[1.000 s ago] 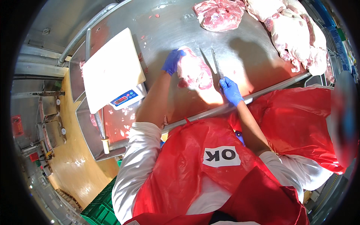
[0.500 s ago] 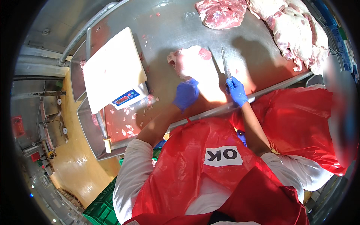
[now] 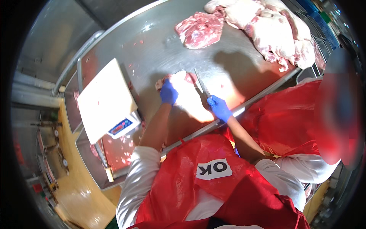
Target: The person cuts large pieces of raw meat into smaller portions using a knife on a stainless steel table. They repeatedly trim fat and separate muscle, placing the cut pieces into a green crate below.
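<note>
A piece of raw meat [image 3: 187, 91], partly washed out by bright light, lies on the steel table in front of me. My left hand [image 3: 168, 93], in a blue glove, grips its left side, with the fingertips partly hidden against the meat. In my blue-gloved right hand [image 3: 220, 108] is a knife [image 3: 202, 83], its handle wrapped by closed fingers. The blade points up and away, close to the meat's right edge; whether it touches cannot be made out.
A digital scale [image 3: 122, 128] with a large white board [image 3: 105, 101] stands left. Below it lies a rod with a pale handle [image 3: 109, 174] among scraps. Another meat piece [image 3: 201, 30] and a meat pile [image 3: 272, 34] lie beyond. A person in a red apron [image 3: 284, 118] stands close right.
My left hand has moved from the meat's near side up to its left side and now grips there. The knife stays in my right hand beside the meat. The whole view has shifted.
</note>
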`<state>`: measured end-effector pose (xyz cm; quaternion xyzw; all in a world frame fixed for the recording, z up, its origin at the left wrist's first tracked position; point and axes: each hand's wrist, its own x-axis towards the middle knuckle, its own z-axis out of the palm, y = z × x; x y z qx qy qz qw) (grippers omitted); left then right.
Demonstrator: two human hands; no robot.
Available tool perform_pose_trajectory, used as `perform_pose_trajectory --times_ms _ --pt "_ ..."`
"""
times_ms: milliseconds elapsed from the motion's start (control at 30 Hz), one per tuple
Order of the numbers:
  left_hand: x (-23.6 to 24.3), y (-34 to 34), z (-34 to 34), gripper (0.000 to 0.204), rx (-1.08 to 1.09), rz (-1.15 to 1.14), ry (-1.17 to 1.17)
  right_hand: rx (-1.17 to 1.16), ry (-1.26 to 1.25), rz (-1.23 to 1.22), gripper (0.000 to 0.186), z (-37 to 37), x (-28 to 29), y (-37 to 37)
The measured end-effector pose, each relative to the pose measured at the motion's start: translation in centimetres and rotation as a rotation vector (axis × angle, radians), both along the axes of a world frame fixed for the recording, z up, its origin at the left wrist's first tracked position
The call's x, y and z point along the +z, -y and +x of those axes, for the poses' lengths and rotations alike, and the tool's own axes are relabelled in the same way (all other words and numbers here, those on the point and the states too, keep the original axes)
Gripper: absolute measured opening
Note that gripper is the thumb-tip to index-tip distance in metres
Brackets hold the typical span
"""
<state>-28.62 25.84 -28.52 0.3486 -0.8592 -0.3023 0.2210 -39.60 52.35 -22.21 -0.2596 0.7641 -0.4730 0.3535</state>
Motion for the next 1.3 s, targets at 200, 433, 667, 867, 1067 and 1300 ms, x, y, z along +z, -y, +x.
perform_pose_trajectory --times_ms 200,433,667,867,1067,1300 --pt "6.6 3.6 -2.0 0.014 -0.054 -0.181 -0.189 -0.064 0.11 -0.083 0.028 -0.9 -1.5 -0.9" --pt "18.2 4.8 -6.8 0.038 -0.291 -0.38 -0.431 -0.073 0.011 -0.143 0.025 -2.3 -1.7 -0.3" --pt "10.9 1.8 -1.1 0.041 -0.503 -0.196 -0.299 -0.08 -0.023 -0.141 0.029 -2.9 -2.5 -1.2" --pt "4.1 -6.4 9.5 0.035 -0.4 -0.276 -0.063 -0.052 0.066 -0.044 0.032 -2.2 -2.3 -1.4" --pt "4.6 -8.5 8.5 0.046 0.103 0.059 -0.093 0.154 -0.221 0.055 0.027 -0.7 -2.1 0.1" --pt "0.0 -3.9 1.4 0.046 0.304 -0.331 -0.148 0.193 -0.278 0.087 0.025 -0.8 -2.4 4.7"
